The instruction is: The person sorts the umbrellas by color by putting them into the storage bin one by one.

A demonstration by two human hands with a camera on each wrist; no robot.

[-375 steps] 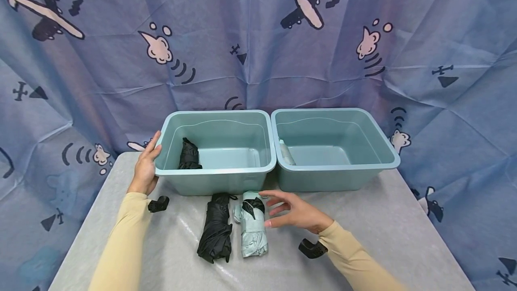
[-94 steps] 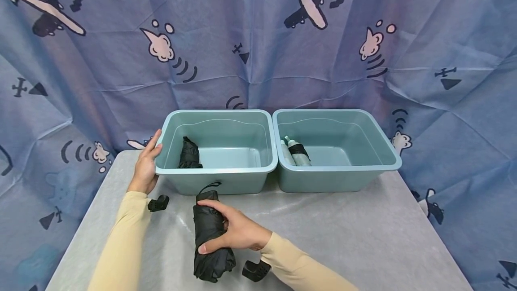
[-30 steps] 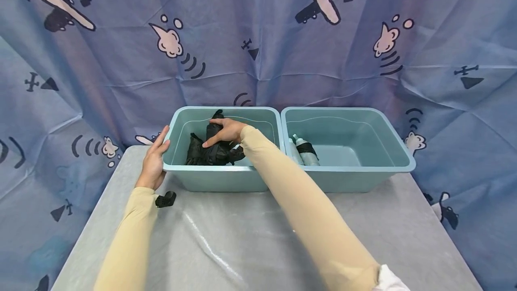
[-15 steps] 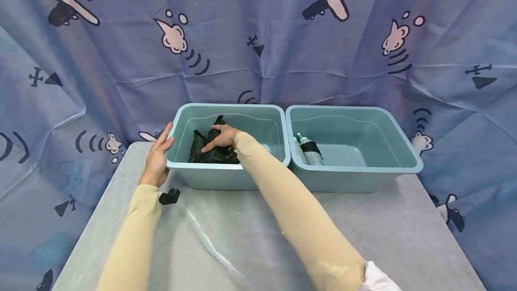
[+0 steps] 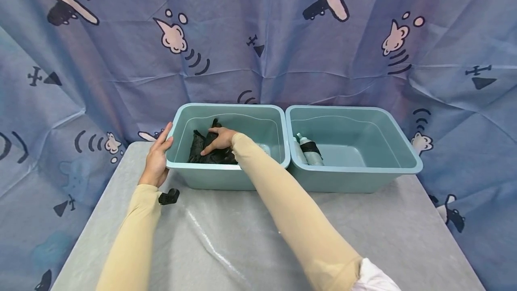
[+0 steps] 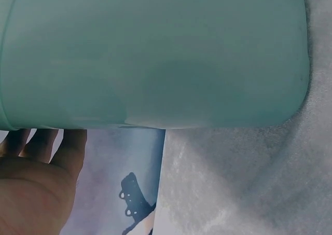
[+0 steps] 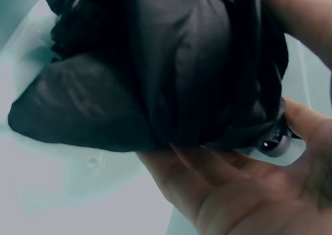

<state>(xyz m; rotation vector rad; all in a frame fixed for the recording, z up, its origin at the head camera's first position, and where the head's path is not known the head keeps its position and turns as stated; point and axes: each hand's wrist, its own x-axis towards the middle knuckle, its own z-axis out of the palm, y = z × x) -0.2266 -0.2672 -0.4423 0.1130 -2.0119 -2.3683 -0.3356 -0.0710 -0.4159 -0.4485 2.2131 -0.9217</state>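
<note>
My right hand (image 5: pixel 222 139) is inside the left bin (image 5: pixel 226 178), gripping a folded black umbrella (image 7: pixel 192 64). In the right wrist view the fingers and thumb go around its crumpled cloth, and the small metallic end of the umbrella shows. Beside it, against the bin's left wall, lies another black folded umbrella (image 5: pixel 196 146); where the two meet is hard to make out. My left hand (image 5: pixel 155 160) rests against the outside of the bin's left end, its fingers (image 6: pixel 70 149) fairly straight along the wall below the rim.
A matching right bin (image 5: pixel 355 179) stands close against the left one. In it, along the left wall, lie a pale green folded umbrella with a black band (image 5: pixel 312 152) and another pale object (image 5: pixel 299 152). The grey table (image 5: pixel 226 237) ends at a printed curtain (image 5: pixel 258 35).
The pale green umbrella went from the table into the right bin. My right hand lifted the black umbrella off the table and lowered it into the left bin. My left hand stayed at the bin.
</note>
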